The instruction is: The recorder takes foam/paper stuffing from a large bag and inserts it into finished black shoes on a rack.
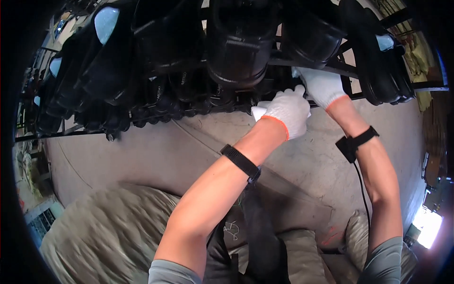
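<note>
My left hand (286, 111), in a white knit glove with an orange cuff, is closed around a small white object (258, 111), likely a wad of paper or cloth, just below a metal rack (331, 66). My right hand (322, 86), gloved the same way, reaches up to the rack's bar beside a black boot (385, 71); what its fingers grip is hidden. Several black shoes and boots (236, 42) hang on the rack above both hands. Each forearm wears a black strap.
More black boots (99, 61) fill the rack to the left. A grey concrete floor (142, 146) lies beneath. A large tan sack (104, 232) sits at lower left, and lighter sacks (302, 255) lie at the bottom. Bright light comes from the lower right.
</note>
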{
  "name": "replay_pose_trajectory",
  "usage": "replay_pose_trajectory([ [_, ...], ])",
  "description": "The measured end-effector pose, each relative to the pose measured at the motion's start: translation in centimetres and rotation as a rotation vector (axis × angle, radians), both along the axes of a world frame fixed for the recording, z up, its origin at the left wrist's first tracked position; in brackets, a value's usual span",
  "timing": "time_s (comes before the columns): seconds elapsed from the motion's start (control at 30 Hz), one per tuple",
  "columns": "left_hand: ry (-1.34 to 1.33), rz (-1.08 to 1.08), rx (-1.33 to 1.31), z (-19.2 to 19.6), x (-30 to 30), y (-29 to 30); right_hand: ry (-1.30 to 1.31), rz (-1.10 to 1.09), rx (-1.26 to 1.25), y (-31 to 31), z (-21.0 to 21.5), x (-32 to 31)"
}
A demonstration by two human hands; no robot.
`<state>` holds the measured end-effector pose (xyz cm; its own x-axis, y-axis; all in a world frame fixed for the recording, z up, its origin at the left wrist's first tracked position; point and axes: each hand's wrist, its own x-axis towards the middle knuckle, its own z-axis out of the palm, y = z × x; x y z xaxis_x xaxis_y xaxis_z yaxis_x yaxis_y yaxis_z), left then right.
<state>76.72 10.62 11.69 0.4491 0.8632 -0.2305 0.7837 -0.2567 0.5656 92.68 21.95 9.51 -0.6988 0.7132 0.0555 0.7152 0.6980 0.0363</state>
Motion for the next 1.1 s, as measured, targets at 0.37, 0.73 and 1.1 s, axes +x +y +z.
replay_pose_trajectory([
  [0.37,-0.072,-0.027,0.055,-3.1,-2.8,-0.7,0.009,-0.112,0.367,2.3,-3.2,-2.1],
  [0.73,-1.876,0.693,-0.609,-21.0,-3.7,-15.2,1.142,-0.431,-0.868,-24.3,-12.9,3.1],
  [1.1,-0.238,0.26,0.262,-25.8,2.0,-3.7,2.015,-0.621,-0.86,-12.8,-21.3,6.8],
])
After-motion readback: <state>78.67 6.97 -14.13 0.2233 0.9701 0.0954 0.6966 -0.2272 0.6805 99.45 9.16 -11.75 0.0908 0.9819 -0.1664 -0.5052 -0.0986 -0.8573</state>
